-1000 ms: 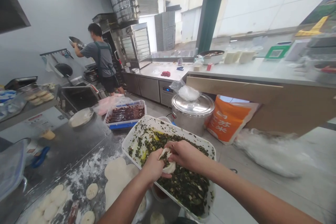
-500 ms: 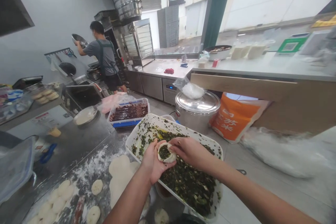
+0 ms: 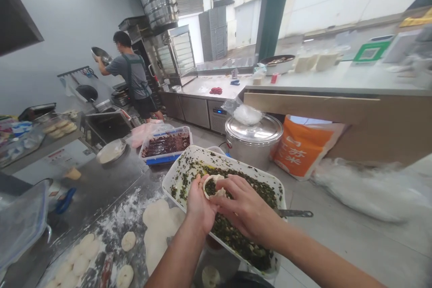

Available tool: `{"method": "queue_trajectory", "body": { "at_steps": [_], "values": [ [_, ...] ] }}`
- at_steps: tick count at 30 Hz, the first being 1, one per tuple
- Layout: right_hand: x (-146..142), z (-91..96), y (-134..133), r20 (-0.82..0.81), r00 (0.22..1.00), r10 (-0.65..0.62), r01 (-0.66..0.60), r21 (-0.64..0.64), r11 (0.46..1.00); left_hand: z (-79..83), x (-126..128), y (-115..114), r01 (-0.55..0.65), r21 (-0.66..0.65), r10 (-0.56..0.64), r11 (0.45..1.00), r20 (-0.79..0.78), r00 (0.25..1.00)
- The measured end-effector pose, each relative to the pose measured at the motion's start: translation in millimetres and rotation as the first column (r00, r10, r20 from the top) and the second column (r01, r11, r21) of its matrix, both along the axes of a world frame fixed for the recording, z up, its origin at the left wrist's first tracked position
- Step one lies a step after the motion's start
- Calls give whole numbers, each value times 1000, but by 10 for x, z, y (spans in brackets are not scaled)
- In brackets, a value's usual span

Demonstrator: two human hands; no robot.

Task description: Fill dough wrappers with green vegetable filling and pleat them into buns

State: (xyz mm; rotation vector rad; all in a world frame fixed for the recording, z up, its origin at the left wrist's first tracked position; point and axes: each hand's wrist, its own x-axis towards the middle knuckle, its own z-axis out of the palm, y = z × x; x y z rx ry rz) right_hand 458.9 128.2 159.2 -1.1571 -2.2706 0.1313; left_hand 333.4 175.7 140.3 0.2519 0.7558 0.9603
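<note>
A round dough wrapper filled with chopped greens, a half-formed bun (image 3: 212, 185), is cupped in my left hand (image 3: 199, 202). My right hand (image 3: 245, 204) pinches the wrapper's near right rim between thumb and fingers, so part of the rim is hidden. Both hands are above a white tub (image 3: 172, 180) of dark green chopped filling (image 3: 232, 238). A flat metal handle (image 3: 297, 213) sticks out over the tub's right edge. On the floured steel table to the left lie flattened dough rounds (image 3: 157, 216) and several small dough pieces (image 3: 81, 264).
A rolling pin (image 3: 106, 270) lies among the dough. Behind the tub is a container of dark red paste (image 3: 165, 145). A lidded steel pot (image 3: 254, 132) and an orange sack (image 3: 293, 150) stand beyond. A person (image 3: 130, 72) holds a metal bowl at the back left.
My right hand has shifted round to the wrapper's near side and now covers more of its rim. The metal handle at the tub's right shows more. The view has shifted slightly.
</note>
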Motion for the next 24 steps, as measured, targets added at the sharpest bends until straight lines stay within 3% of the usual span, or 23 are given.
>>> {"method": "queue_trajectory", "body": {
  "at_steps": [6,14,18,21,24],
  "values": [
    [7,7,-23,40,994,-98,94,87,992,-12,46,-108,0,19,1,1000,-9,1000],
    [153,-13,31,-69,975,-210,213,40,976,-81,32,-206,30,65,-30,997,-5,1000],
    [105,81,53,-104,971,-214,215,0,977,-110,24,-248,57,42,-56,997,-23,998],
    [129,135,41,-43,977,-208,208,-5,978,-128,8,-274,57,43,-56,997,-32,998],
    [331,48,20,154,952,-266,272,-21,962,-117,-36,-287,49,8,-49,999,-49,998]
  ]
}}
